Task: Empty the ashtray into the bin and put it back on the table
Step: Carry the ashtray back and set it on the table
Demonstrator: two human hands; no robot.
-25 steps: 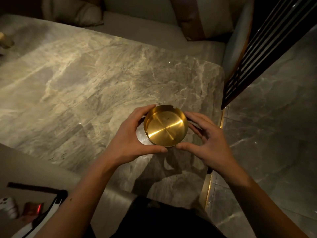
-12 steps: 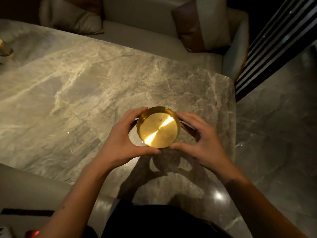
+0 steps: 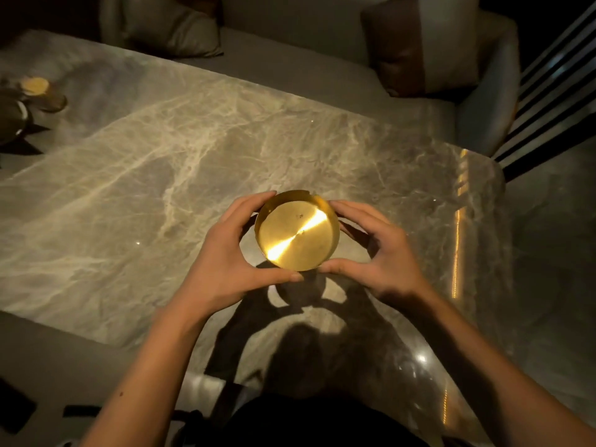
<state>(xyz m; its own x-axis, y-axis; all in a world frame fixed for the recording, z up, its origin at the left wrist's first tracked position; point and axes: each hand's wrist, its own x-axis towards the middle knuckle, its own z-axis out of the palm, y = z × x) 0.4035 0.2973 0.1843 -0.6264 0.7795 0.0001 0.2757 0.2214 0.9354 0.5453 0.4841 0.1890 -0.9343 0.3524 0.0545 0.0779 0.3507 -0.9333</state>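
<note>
A round, shiny gold ashtray is held between both hands over the grey marble table. My left hand grips its left rim with thumb below and fingers above. My right hand grips the right rim the same way. The ashtray's inside looks bare except for a few tiny dark specks. Its shadow falls on the table just below it, so I cannot tell whether it touches the surface. No bin is in view.
A grey sofa with cushions runs along the table's far side. Small gold round objects and a dark item sit at the table's far left. Marble floor lies to the right, with a slatted panel beyond.
The ashtray, still gripped by both hands, has shifted further over the table away from its right edge. The view has tilted up, showing more sofa and the far-left objects.
</note>
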